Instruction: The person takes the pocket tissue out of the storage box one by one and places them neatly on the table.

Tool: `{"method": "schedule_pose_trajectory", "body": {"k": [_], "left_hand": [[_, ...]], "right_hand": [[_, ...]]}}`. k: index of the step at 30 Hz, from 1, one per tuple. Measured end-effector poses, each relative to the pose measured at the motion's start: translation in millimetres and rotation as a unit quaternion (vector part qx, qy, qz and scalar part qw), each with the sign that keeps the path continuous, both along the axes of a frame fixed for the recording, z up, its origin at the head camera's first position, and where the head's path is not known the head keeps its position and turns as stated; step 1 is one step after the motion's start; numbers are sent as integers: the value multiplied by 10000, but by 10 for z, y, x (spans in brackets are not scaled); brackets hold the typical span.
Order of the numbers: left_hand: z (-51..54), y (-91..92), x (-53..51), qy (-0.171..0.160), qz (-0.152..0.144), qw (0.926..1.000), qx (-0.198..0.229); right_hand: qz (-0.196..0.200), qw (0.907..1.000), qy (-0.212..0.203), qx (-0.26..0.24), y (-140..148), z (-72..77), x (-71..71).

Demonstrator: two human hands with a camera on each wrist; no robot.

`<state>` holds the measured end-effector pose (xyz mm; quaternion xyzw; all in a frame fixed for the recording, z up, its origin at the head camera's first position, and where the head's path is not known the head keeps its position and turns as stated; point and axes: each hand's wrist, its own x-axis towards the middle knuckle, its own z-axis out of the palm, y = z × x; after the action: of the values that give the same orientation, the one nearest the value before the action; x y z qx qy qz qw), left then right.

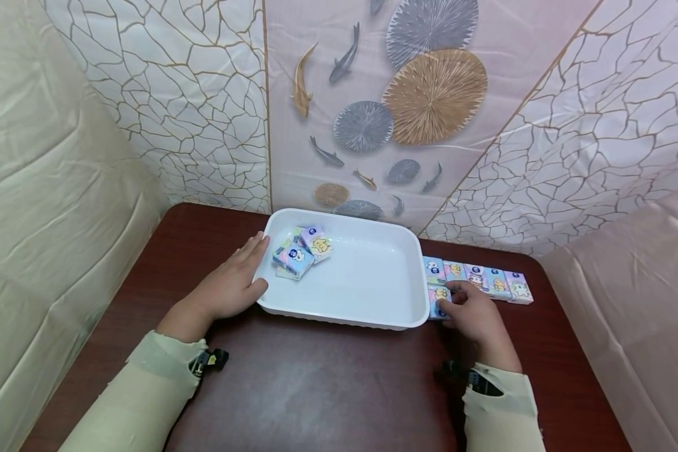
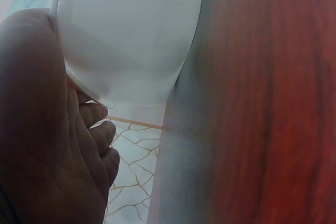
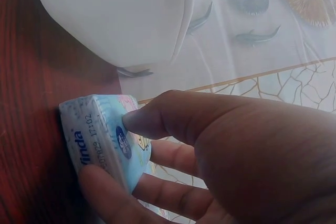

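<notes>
A white rectangular tray (image 1: 367, 276) stands at the back of the table. My left hand (image 1: 233, 276) rests against its left rim, fingers extended along the edge and thumb near the front corner. The left wrist view shows that hand (image 2: 42, 129) beside the tray's outer wall (image 2: 131, 30). Just outside the tray's right end, my right hand (image 1: 477, 317) grips a small blue tissue pack (image 1: 437, 302). In the right wrist view the thumb lies on the pack's printed face, with fingers around its sides (image 3: 84, 124). Several similar tissue packs (image 1: 298, 256) lie piled inside the tray, at the left.
A row of several tissue packs (image 1: 486, 282) lies on the dark red-brown table (image 1: 328, 383), right of the tray and beyond my right hand. Patterned cloth (image 1: 203, 94) hangs behind the table, with pale cloth (image 1: 644, 282) at the sides.
</notes>
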<state>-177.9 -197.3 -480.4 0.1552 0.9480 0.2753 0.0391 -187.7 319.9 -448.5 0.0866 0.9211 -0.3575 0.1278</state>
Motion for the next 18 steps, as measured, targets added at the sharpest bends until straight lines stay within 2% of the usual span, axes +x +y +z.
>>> {"method": "schedule_pose_trajectory", "body": {"k": [18], "left_hand": [[12,-1,8,3,-9,10000,31]], "right_hand": [[-65,9999,-31,123,31,-59,-47]]}}
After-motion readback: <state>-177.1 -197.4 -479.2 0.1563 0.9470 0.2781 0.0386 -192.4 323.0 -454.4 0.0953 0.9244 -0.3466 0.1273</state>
